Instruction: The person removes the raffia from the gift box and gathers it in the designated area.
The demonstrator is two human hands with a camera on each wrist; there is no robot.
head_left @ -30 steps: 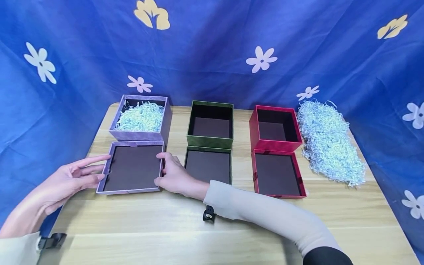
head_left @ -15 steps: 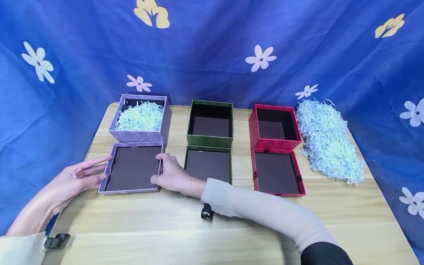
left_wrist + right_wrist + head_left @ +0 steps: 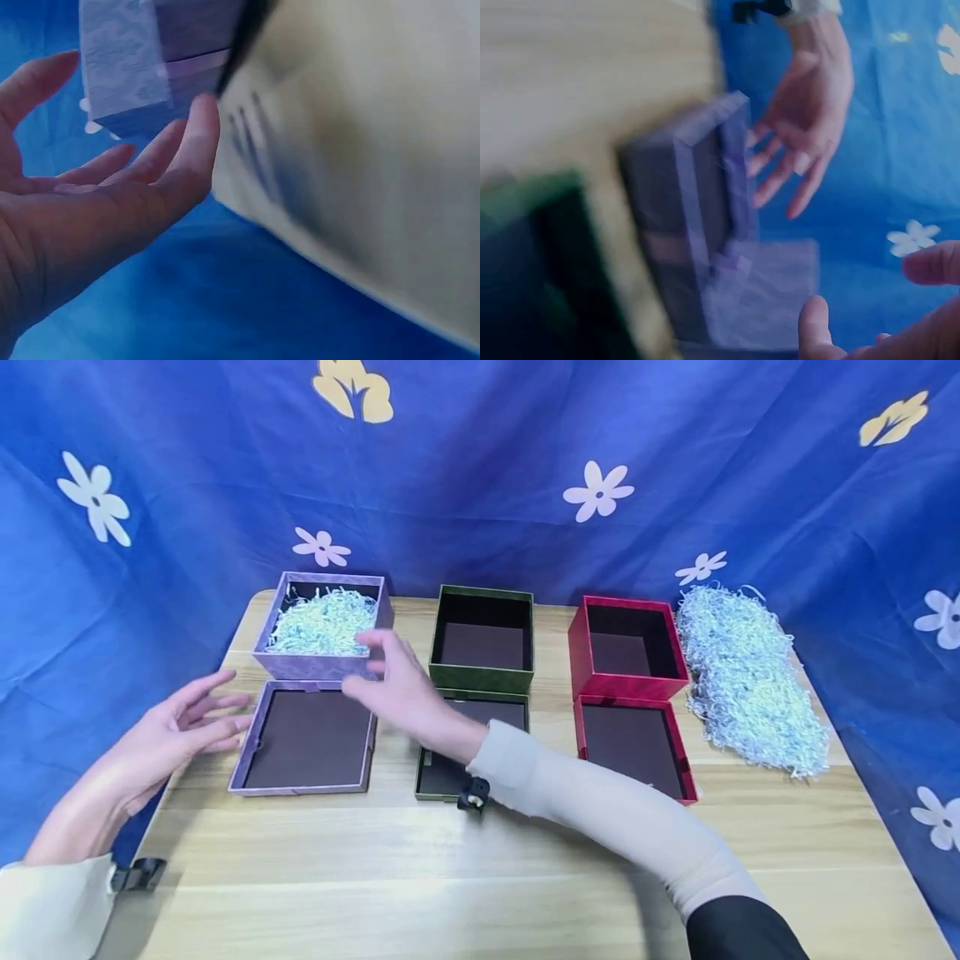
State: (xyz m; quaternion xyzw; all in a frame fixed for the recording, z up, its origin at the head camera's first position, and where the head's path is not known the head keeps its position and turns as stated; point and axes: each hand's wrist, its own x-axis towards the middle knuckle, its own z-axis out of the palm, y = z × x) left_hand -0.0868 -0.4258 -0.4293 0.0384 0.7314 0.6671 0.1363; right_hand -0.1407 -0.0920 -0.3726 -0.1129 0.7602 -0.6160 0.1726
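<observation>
A shallow purple lid (image 3: 306,743) lies inside up on the table, in front of the purple box (image 3: 311,667), which holds pale blue shredded paper (image 3: 322,620). My left hand (image 3: 176,735) hovers at the lid's left edge, fingers loosely spread and holding nothing. In the head view my right hand (image 3: 408,689) overlaps the lid's far right corner and the box's front right corner, its fingers parted around nothing. The left wrist view shows the purple box's side (image 3: 124,60) beyond the fingers. Motion blurs the lid (image 3: 697,187) in the right wrist view.
To the right stand a green box (image 3: 482,678) with its green lid (image 3: 438,777), partly under my right forearm, and a red box (image 3: 626,687) with its red lid (image 3: 630,743). A heap of shredded paper (image 3: 757,685) lies at the far right. A blue curtain (image 3: 480,460) hangs behind.
Both hands have let go of the purple lid's sides. The right hand has moved away from the body, toward the purple box; the left has drawn slightly off the lid's edge.
</observation>
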